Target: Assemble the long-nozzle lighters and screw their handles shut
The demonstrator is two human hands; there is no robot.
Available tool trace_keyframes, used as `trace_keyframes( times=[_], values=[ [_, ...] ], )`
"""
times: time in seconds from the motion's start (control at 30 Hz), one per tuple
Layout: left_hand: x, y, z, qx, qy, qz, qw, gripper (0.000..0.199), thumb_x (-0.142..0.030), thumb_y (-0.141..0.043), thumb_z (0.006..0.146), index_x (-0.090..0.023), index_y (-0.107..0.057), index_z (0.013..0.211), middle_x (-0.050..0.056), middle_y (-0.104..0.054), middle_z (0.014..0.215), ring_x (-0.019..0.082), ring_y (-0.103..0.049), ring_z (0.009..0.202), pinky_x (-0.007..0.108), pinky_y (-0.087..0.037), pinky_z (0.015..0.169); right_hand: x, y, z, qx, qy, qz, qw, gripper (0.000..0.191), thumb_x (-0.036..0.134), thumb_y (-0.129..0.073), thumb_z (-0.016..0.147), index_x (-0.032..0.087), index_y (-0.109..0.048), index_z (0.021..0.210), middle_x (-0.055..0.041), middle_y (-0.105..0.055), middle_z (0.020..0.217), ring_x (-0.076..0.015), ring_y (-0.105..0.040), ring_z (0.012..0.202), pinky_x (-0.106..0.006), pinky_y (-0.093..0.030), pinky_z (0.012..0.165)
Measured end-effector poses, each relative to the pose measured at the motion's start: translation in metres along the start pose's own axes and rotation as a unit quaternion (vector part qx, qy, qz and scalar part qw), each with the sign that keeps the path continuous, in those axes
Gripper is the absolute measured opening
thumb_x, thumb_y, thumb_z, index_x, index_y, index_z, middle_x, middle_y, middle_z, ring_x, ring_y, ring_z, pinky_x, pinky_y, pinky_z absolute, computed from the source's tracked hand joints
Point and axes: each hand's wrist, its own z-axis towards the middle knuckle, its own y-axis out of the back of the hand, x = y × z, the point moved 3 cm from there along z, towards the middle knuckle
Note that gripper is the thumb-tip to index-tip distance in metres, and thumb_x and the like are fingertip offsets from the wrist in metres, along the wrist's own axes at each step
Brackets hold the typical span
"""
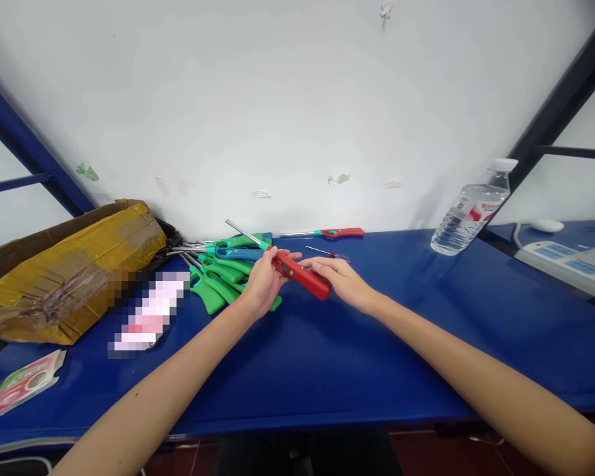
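Note:
A red lighter (305,276) with a long metal nozzle is held above the blue table, its nozzle pointing up and left. My left hand (268,281) is closed round its front part, near the green collar. At the handle's rear, my right hand (342,279) has its fingers together against the red body. Several green lighters (209,294) and a blue lighter (238,254) lie piled behind and left of my left hand. Near the wall rests another red lighter (348,232). A thin screwdriver (322,252) with a clear handle lies just behind my right hand.
A taped cardboard box (74,264) stands at the left, with a torn packet (27,382) in front of it. On the right are a tilted water bottle (469,215) and a white power strip (570,264). A white wall (297,119) rises behind the blue table (327,370).

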Motion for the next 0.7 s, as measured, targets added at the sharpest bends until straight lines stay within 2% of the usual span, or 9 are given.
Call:
trace_keyframes(
  times=[0.07, 0.2, 0.3, 0.57, 0.7],
  values=[
    [-0.0008, 0.0000, 0.0010, 0.014, 0.004, -0.021, 1.000, 0.025, -0.024, -0.038, 0.099, -0.014, -0.056, 0.085, 0.012, -0.073, 0.095, 0.020, -0.070, 0.082, 0.033, -0.053, 0.081, 0.0002, -0.0010, -0.0003, -0.010, 0.036, -0.046, 0.998, 0.030, 0.034, -0.049, 0.095, 0.019, -0.073, 0.104, -0.0056, -0.073, 0.106, -0.0211, -0.065, 0.100, -0.034, -0.050, 0.091],
    [-0.0008, -0.0043, -0.0022, 0.060, -0.007, -0.034, 0.998, 0.019, -0.023, -0.043, 0.095, -0.015, -0.056, 0.083, 0.011, -0.072, 0.096, 0.020, -0.070, 0.081, 0.036, -0.053, 0.084, -0.0014, -0.0040, -0.0029, -0.013, 0.030, -0.098, 0.995, 0.030, 0.036, -0.052, 0.092, 0.016, -0.074, 0.087, -0.0041, -0.072, 0.086, -0.0181, -0.062, 0.077, -0.031, -0.049, 0.074],
    [-0.0011, -0.0067, -0.0054, 0.069, -0.022, -0.028, 0.997, 0.013, -0.024, -0.050, 0.090, -0.016, -0.057, 0.084, 0.009, -0.072, 0.092, 0.020, -0.069, 0.081, 0.036, -0.054, 0.083, -0.0009, -0.0043, -0.0042, -0.009, 0.041, -0.125, 0.991, 0.032, 0.035, -0.051, 0.091, 0.016, -0.072, 0.078, -0.0021, -0.068, 0.076, -0.0154, -0.056, 0.068, -0.028, -0.046, 0.067],
    [-0.0005, -0.0064, -0.0073, 0.092, -0.061, -0.017, 0.994, 0.011, -0.026, -0.057, 0.086, -0.015, -0.058, 0.082, 0.006, -0.070, 0.086, 0.019, -0.067, 0.079, 0.034, -0.054, 0.078, 0.0010, -0.0070, -0.0081, 0.014, 0.048, -0.143, 0.988, 0.028, 0.034, -0.054, 0.089, 0.016, -0.075, 0.089, -0.0023, -0.068, 0.076, -0.0143, -0.053, 0.065, -0.026, -0.043, 0.061],
    [0.0007, -0.0066, -0.0089, 0.078, -0.089, 0.015, 0.993, 0.014, -0.027, -0.066, 0.084, -0.014, -0.061, 0.084, 0.005, -0.068, 0.084, 0.016, -0.066, 0.077, 0.031, -0.053, 0.077, 0.0028, -0.0071, -0.0095, 0.007, 0.061, -0.193, 0.979, 0.026, 0.027, -0.052, 0.086, 0.015, -0.075, 0.083, -0.0015, -0.067, 0.073, -0.0131, -0.052, 0.062, -0.025, -0.042, 0.060]
  ],
)
